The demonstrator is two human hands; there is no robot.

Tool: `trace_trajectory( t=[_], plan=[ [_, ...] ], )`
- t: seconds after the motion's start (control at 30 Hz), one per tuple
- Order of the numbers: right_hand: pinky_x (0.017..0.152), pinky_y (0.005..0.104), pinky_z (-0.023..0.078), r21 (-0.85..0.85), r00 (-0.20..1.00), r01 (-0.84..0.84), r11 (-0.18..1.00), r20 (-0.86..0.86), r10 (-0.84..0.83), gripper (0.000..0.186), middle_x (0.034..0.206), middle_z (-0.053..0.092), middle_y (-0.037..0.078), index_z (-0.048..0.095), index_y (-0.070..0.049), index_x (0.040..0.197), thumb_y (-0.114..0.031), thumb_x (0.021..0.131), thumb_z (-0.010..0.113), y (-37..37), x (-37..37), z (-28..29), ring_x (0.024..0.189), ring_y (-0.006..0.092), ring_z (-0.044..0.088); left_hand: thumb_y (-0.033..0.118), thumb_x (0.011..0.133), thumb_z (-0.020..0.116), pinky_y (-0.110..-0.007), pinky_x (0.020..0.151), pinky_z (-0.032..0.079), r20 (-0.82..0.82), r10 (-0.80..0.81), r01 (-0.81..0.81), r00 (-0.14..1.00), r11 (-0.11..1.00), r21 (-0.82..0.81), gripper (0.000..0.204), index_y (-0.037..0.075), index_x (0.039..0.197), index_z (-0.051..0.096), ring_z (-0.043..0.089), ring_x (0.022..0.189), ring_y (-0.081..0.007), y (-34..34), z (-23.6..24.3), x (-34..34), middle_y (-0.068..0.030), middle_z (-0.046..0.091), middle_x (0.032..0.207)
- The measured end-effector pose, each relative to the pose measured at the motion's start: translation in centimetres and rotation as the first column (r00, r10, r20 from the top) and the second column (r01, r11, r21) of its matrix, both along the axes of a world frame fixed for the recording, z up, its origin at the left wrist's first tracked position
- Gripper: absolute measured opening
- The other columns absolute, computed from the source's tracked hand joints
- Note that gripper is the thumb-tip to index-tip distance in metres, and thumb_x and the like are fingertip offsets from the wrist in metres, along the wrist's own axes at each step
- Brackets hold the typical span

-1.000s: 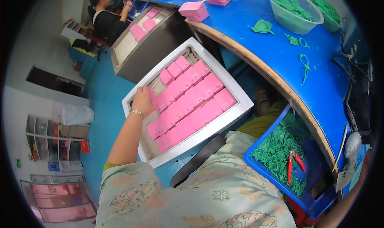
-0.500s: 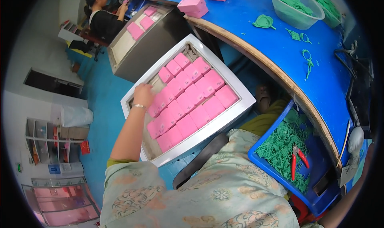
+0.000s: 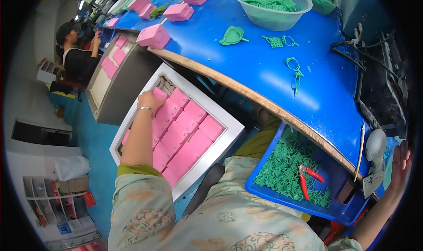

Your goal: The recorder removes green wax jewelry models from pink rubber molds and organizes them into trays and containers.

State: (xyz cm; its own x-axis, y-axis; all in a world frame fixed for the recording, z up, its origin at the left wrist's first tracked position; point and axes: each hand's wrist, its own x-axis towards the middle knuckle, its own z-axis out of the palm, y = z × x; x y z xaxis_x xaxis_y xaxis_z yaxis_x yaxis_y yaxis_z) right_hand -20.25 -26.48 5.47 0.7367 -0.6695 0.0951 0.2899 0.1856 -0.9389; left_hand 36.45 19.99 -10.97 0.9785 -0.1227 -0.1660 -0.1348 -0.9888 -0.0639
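Observation:
My left hand (image 3: 150,102) is over the upper-left row of pink boxes (image 3: 176,134) packed in a white-framed bin (image 3: 224,138). Its fingers curl down onto one pink box and hide most of it; the fingertips are out of sight. My right hand (image 3: 400,166) is raised at the far right edge, fingers extended and holding nothing. It is nearest a grey rounded object (image 3: 376,145) at the table's side.
A blue tray (image 3: 260,191) at my lap holds green netted plastic pieces and red-handled nippers (image 3: 304,180). On the blue table (image 3: 246,66) are stacked pink boxes (image 3: 154,36), loose green parts (image 3: 232,36) and a tub (image 3: 271,19). A person (image 3: 79,52) sits at the far left.
The view has swung right, so the bin and table shift left. My left hand has gone from the bin's left side to its upper row. My right hand has come up into view.

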Motion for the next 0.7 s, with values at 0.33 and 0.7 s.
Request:
trace_trajectory(
  t=[0.33,0.7],
  plan=[
    [0.042,0.0186,0.026,-0.100,0.990,0.076,0.992,0.126,-0.063,0.025,0.061,0.040,0.001,0.048,0.003,0.101,-0.018,0.097,0.035,2.4,2.9,0.0,0.043,0.0053,0.029,0.034,0.060,0.074,-0.039,0.084,0.044,0.589,-0.294,0.398,0.753,0.916,-0.051,0.070,-0.002,0.113,0.045,0.052,0.098,-0.0303,1.2,-1.0,-2.8,-0.0147,0.051,0.107],
    [0.056,0.0219,0.047,0.001,0.979,-0.149,0.989,-0.138,0.148,0.038,0.073,0.058,0.008,0.054,-0.001,0.091,-0.037,0.094,0.042,13.4,9.2,-1.1,0.060,0.0137,0.058,0.017,0.066,0.077,-0.027,0.075,0.047,-0.362,-0.813,-0.627,0.456,-0.005,-0.779,0.062,0.010,0.117,0.042,0.054,0.086,-0.0135,-10.2,7.5,-22.6,-0.0032,0.051,0.097]
  ],
)
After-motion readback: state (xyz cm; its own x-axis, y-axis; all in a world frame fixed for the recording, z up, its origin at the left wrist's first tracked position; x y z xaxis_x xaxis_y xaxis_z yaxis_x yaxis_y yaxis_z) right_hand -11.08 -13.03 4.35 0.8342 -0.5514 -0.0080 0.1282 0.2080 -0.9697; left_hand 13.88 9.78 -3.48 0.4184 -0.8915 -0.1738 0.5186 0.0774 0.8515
